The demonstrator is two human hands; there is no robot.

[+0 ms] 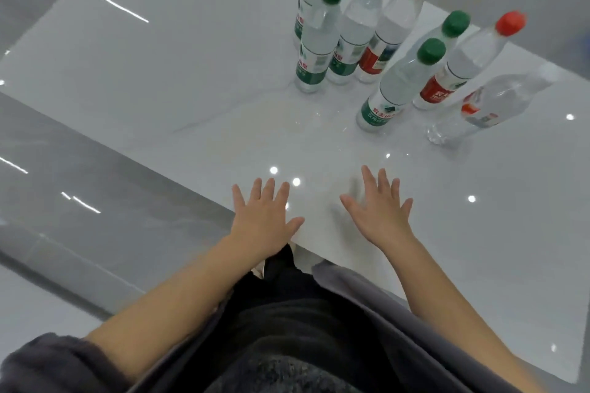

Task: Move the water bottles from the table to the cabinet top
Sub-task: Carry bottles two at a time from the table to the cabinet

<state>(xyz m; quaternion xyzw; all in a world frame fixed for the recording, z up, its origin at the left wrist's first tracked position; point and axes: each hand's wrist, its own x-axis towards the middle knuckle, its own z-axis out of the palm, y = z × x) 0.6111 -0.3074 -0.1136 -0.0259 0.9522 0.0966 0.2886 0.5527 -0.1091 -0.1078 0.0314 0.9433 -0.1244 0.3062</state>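
Observation:
Several clear water bottles stand on the glossy white table (191, 73) at the far right. Nearest to me is a green-capped bottle (396, 86); a red-capped bottle (463, 64) stands right of it, and a clear bottle with no coloured cap (485, 105) stands at the right end. Behind them are another green-capped bottle (316, 41) and a second red-capped bottle (392, 32). My left hand (265, 217) and my right hand (380, 210) lie flat, fingers spread, near the table's front edge, well short of the bottles. Neither holds anything. No cabinet is in view.
Grey polished floor (64, 185) lies to the left of the table and below its edge. The table's corner sits right in front of my body. Ceiling lights glint off the tabletop.

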